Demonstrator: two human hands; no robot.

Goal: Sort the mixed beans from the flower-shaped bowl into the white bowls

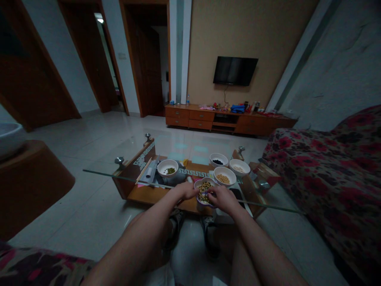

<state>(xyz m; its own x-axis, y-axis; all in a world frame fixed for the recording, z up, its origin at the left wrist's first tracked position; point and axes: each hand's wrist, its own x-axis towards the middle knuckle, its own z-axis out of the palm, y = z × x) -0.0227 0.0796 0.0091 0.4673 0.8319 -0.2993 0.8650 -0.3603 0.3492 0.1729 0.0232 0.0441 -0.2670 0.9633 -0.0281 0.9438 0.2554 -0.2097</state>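
A bowl of mixed beans (205, 186) with a purplish rim stands at the near edge of the glass table, in front of me. My left hand (189, 190) grips its left rim with closed fingers. Over the right side of this bowl my right hand (222, 197) has its fingertips bent together among the beans; whatever they pinch is too small to make out. Just behind are white bowls: one with yellow soybeans (223, 177), one with black beans (218, 161) and one with pale grains (239, 168). A bowl with green beans (168, 170) stands further left.
The glass tabletop (125, 176) has an exposed near edge below my hands. Chopsticks (143, 171) lie at the left, and a box (264, 176) is at the right. A flowered sofa (324, 171) stands right; a TV cabinet (202, 117) lines the far wall.
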